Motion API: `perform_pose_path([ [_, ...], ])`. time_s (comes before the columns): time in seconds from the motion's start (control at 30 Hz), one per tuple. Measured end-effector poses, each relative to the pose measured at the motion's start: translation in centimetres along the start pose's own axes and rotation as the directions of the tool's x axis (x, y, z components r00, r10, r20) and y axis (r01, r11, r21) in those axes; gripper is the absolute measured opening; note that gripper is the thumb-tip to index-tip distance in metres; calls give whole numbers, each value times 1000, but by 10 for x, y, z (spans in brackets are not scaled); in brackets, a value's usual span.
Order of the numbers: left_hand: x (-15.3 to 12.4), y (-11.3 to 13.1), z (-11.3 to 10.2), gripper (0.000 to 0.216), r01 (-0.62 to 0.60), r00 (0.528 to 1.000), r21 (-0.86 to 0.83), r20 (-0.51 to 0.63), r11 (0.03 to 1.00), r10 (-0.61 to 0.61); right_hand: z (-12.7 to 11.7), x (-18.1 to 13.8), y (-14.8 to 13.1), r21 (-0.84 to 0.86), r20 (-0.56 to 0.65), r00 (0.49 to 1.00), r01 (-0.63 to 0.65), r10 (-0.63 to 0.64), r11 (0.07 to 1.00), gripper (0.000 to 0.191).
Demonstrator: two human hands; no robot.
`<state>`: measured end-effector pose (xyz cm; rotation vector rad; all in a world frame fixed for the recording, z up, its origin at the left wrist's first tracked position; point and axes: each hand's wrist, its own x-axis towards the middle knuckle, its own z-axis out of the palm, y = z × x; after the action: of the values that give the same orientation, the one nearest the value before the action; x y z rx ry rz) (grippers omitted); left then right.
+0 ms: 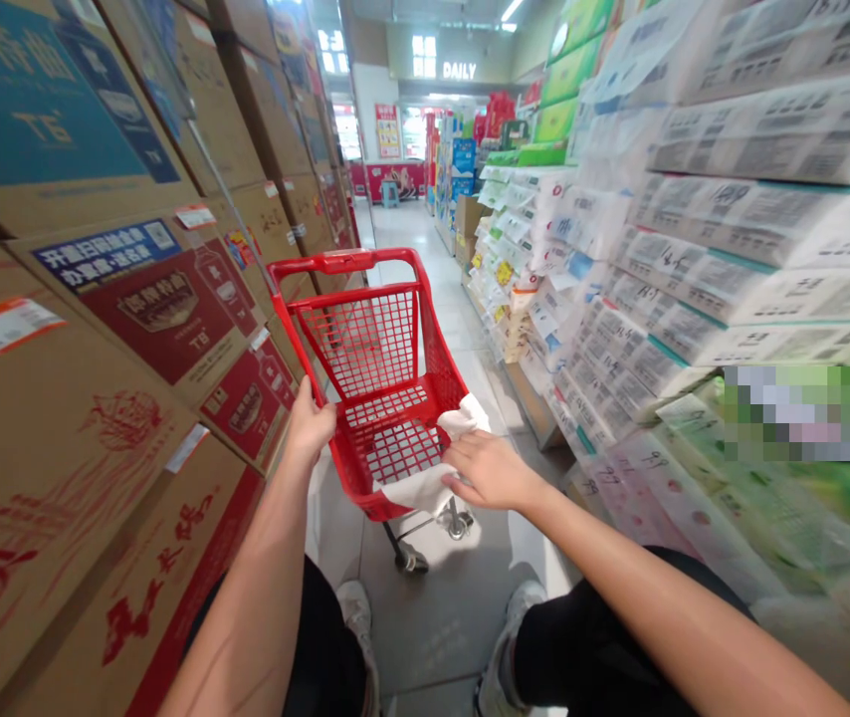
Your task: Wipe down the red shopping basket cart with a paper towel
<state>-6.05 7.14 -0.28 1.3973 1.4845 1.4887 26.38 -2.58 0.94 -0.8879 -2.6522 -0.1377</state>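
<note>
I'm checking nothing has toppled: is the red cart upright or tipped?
The cart is upright: its wheels are down on the floor, and its handle is at the top.

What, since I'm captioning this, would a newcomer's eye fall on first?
The bright red shopping cart, near the picture's centre. Next, the white cloth-like sheet on its near right corner, under the right hand; the left hand holds the opposite side. Cardboard boxes stack up at left.

Bare forearms (253, 578), bare wrists (538, 490), bare fingers (468, 454), black legwear (324, 652), pale whitish-grey shoes (524, 602)
</note>
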Motion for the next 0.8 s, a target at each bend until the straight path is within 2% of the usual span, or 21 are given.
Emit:
perform_pose_path([
  [0.2,12,10,-10,78,12,991,-132,134,991,6,12,10,-4,-48,-13,991,134,-134,990,31],
  [0.37,11,12,-19,86,77,973,-113,225,991,-50,13,12,2,-75,-39,970,237,-241,969,36],
  [0.47,7,15,-22,89,107,949,-125,310,986,-64,5,13,9,-41,-36,971,235,-237,971,35],
  [0.57,4,19,-22,90,131,928,-114,364,985,-81,-5,17,24,-28,-59,987,148,-149,989,34],
  [0.63,4,23,-23,84,106,933,-47,349,993,-84,-11,20,38,-38,-84,994,73,-76,997,34],
  [0.7,2,27,-28,69,-3,961,116,275,993,-29,-15,21,54,-51,-107,994,-6,1,999,33],
  [0.73,-1,30,-32,59,-80,974,232,226,969,26,-17,21,61,-58,-118,992,-47,40,997,32],
  [0.8,-11,40,-39,44,-229,972,464,160,856,174,-20,19,73,-69,-149,982,-126,114,990,33],
])
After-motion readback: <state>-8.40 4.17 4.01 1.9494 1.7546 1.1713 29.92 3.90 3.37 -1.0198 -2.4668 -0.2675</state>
